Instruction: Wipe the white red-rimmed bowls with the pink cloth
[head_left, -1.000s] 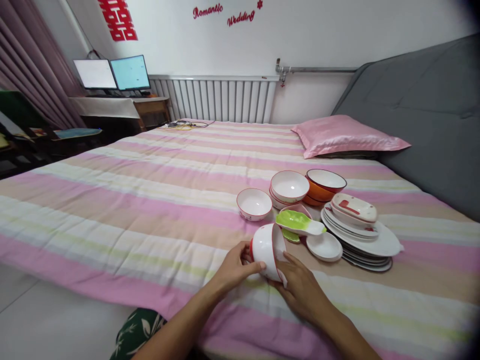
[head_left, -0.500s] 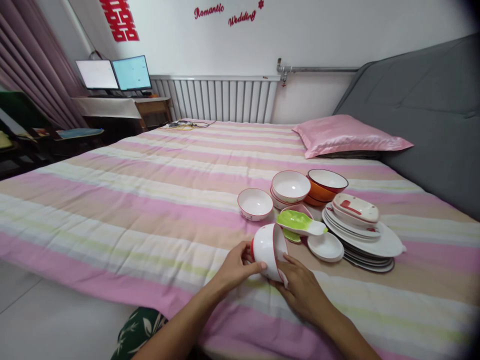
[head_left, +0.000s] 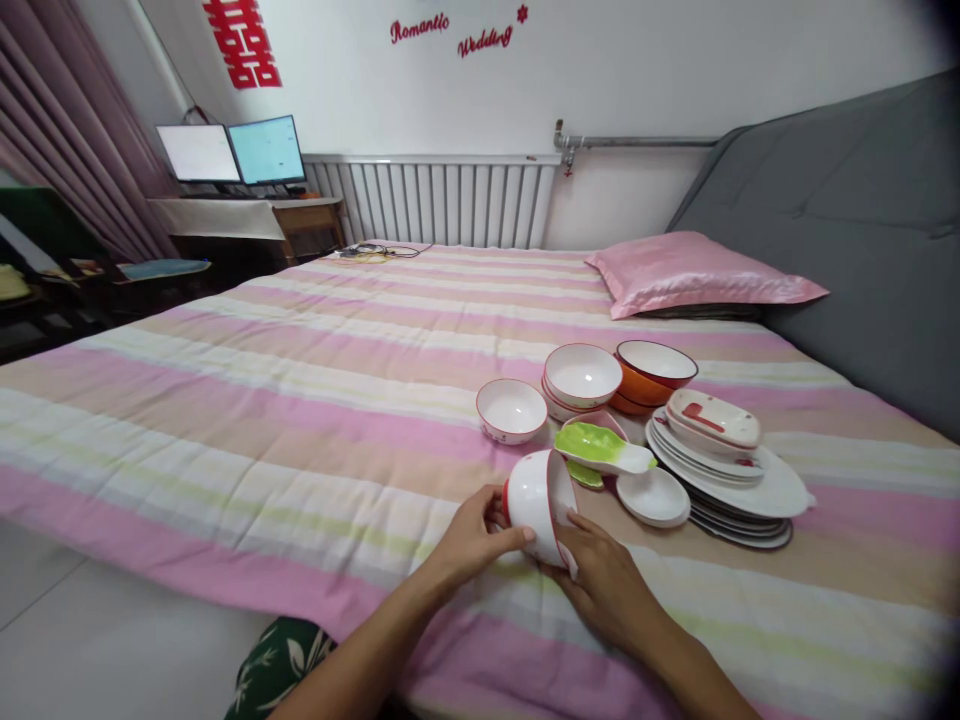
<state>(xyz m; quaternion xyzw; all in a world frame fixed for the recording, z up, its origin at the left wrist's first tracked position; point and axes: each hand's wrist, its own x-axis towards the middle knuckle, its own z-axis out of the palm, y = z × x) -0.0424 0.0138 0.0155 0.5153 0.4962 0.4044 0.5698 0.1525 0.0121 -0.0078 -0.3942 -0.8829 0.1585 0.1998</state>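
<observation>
Both my hands hold a white bowl (head_left: 534, 500) with a red rim and red foot, tipped on its side above the bed. My left hand (head_left: 480, 535) grips it around the foot, thumb on the outer wall. At the opening, my right hand (head_left: 600, 575) clasps the rim, some fingers inside and some beneath. A scrap of white shows by the right fingers; I cannot tell what it is. Just beyond stand a single red-rimmed bowl (head_left: 511, 410), a stack of similar bowls (head_left: 583, 372) and a green leaf-shaped dish (head_left: 592, 442).
Small white dishes (head_left: 652, 497) lie right of my hands, beside stacked plates (head_left: 780, 485) topped by rectangular dishes (head_left: 712, 417). Orange bowls (head_left: 645, 385) stand behind. Farther back are a pink pillow (head_left: 697, 270) and cables (head_left: 375, 251) on the striped bed (head_left: 262, 420).
The view has shifted very slightly. My hands keep the same hold on the bowl, and the other dishes stay in place.
</observation>
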